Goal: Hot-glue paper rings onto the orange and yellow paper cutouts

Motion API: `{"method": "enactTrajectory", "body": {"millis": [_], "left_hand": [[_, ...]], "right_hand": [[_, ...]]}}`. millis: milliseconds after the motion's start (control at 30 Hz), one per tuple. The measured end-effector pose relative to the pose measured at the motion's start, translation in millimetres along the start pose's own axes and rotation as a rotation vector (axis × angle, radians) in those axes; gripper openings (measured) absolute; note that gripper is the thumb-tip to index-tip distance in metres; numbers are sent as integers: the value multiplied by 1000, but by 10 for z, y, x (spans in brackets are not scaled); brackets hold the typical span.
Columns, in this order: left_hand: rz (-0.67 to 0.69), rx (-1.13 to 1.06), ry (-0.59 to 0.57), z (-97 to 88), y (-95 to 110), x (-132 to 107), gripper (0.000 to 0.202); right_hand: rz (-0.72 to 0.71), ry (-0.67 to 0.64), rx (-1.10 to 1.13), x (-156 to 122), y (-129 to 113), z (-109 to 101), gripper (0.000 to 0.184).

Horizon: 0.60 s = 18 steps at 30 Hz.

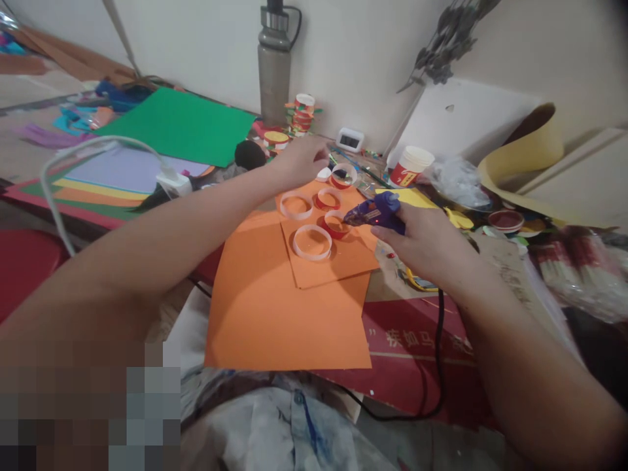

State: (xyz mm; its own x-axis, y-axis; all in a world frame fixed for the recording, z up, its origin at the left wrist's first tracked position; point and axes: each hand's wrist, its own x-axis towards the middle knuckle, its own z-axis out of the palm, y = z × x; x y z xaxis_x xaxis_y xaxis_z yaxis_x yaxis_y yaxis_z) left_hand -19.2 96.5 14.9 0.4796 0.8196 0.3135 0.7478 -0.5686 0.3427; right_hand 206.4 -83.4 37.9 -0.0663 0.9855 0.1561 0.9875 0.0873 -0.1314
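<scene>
Purple glue gun (pixel 375 212), one; hands (pixel 301 159) (pixel 428 245), two

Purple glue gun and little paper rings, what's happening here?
A person is doing paper craft. Their right hand holds a purple glue gun, its nozzle pointed at a red paper ring standing on a small orange paper sheet. Their left hand reaches over to a red-and-white paper ring at the sheet's far edge; whether it grips anything is unclear. White paper rings stand on the same sheet.
</scene>
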Motion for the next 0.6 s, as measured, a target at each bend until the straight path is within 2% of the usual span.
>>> {"method": "enactTrajectory", "body": {"millis": [33, 67, 133, 233, 333, 500, 600], "left_hand": [[86, -73, 51, 4, 12, -69, 27], [171, -134, 27, 13, 24, -140, 27], [290, -219, -97, 47, 49, -268, 29], [388, -287, -264, 120, 67, -374, 36], [419, -291, -309, 163, 59, -393, 40], [431, -278, -277, 183, 53, -382, 43], [432, -308, -259, 225, 60, -370, 44]], "right_hand": [[-4, 16, 4, 2, 18, 12, 20], [-9, 34, 10, 4, 36, 25, 20], [-27, 66, 30, 7, 73, 59, 20], [-57, 106, 53, 7, 111, 124, 22], [-60, 122, 41, -1, 112, 177, 23], [-44, 40, 35, -24, 35, 180, 28], [-56, 59, -31, -18, -4, 177, 29]]}}
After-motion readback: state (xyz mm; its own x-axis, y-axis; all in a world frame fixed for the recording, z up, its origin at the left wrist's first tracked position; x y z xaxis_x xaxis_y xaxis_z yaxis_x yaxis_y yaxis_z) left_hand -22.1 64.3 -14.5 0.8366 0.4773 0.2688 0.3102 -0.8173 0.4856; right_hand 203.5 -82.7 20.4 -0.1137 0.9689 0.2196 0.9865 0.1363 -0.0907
